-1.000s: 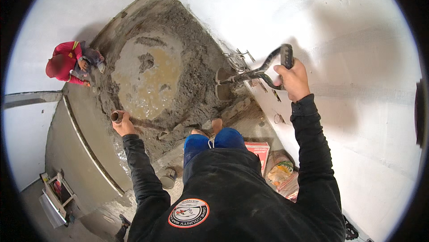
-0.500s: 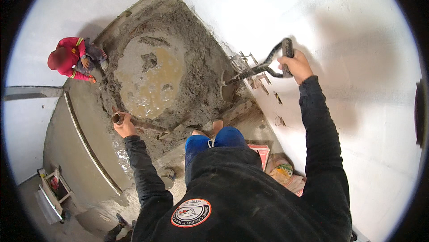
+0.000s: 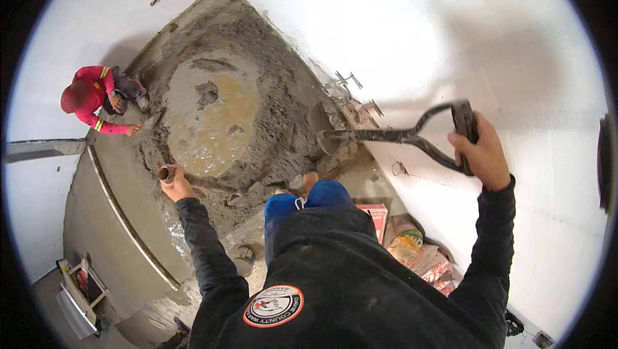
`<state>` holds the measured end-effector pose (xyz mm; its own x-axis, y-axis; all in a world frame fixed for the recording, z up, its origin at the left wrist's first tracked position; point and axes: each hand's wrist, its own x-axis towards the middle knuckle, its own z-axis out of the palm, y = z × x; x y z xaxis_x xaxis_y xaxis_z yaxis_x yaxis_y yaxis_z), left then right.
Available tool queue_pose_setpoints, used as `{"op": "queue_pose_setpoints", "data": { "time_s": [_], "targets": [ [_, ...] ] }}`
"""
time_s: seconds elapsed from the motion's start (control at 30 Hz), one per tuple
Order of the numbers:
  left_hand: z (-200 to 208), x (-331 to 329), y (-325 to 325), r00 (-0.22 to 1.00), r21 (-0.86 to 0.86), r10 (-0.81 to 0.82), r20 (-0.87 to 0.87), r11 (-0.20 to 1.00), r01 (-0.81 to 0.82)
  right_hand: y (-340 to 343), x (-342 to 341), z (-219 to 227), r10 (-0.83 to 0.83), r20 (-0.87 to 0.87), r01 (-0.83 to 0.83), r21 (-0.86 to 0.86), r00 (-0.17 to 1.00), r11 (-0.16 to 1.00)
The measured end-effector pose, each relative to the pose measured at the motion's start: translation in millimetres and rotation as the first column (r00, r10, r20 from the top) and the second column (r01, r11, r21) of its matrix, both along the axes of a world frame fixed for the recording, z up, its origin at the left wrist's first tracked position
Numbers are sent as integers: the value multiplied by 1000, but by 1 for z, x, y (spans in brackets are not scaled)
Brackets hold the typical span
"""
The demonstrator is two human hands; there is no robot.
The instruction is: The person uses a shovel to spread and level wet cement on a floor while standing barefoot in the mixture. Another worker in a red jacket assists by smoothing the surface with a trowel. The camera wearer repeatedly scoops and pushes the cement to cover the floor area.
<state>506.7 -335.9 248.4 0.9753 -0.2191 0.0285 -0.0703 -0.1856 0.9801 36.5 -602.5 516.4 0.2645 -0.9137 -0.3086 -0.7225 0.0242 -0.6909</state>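
Observation:
My right hand (image 3: pixel 484 156) is closed round the D-shaped grip of a shovel (image 3: pixel 380 135). The shovel's black shaft runs left from the grip, with its blade down at the right edge of a mound of wet mortar (image 3: pixel 273 114). In my left hand (image 3: pixel 176 186) is a brown round pole (image 3: pixel 222 188), gripped near its hollow-looking end. The pole slants right toward the mortar in front of my feet; what its far end carries I cannot make out. Cloudy water (image 3: pixel 215 120) pools in the middle of the mound.
A person in red (image 3: pixel 96 94) crouches at the left edge of the mound. A long straight strip (image 3: pixel 125 214) lies on the smooth grey floor. Near my legs stand a small bucket (image 3: pixel 243 260), a red-white box (image 3: pixel 375 219) and sacks (image 3: pixel 425 259). Cables (image 3: pixel 341 91) lie by the right wall.
My right hand has moved right and down with the shovel grip, so the shaft lies flatter. My left hand keeps its hold on the pole. The crouching person's arm has shifted slightly.

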Motion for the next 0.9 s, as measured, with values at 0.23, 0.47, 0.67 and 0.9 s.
{"op": "queue_pose_setpoints", "data": {
  "time_s": [0.23,0.47,0.67,0.9],
  "targets": [
    [-18,14,-21,998,46,-47,34,998,45,59,-9,14,102,-57,-109,-137,993,985],
    [-15,7,-38,994,73,-107,38,992,104,68,-17,-1,9,-36,-11,-34,999,999],
    [-14,10,-41,995,25,-102,4,994,102,63,-22,-18,28,-41,-26,47,999,999],
    [-11,13,-39,994,52,-107,26,993,105,87,-11,-6,109,-105,-87,194,989,977]
  ]
}}
